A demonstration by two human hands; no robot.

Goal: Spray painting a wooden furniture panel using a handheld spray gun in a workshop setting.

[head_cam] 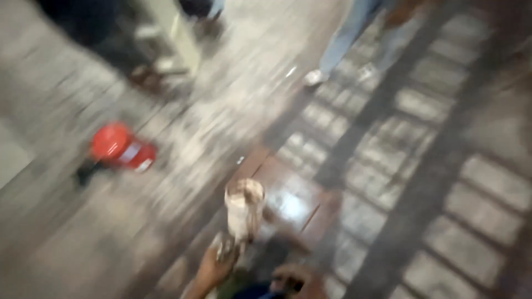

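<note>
Though blur softens everything, these lines run near to far:
Right hand (pixel 296 279): at bottom edge, curled; whether its grip holds anything, I cannot tell.
Left hand (pixel 216 268): grip pinching the base of a pale cup (pixel 244 213), held upright above the floor.
Brown slab (pixel 288 202): glossy, just behind the cup.
Red cylinder (pixel 121 148): lying on the floor (pixel 66 243), well left.
Other people's legs (pixel 346 39): far, at top.

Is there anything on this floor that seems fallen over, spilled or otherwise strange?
Yes. A red cylinder, possibly an extinguisher, appears to lie on its side on the grey floor, left of the pale cup-like object held up by the left hand. The picture is very blurred, so I cannot confirm any spill or damage.
</note>
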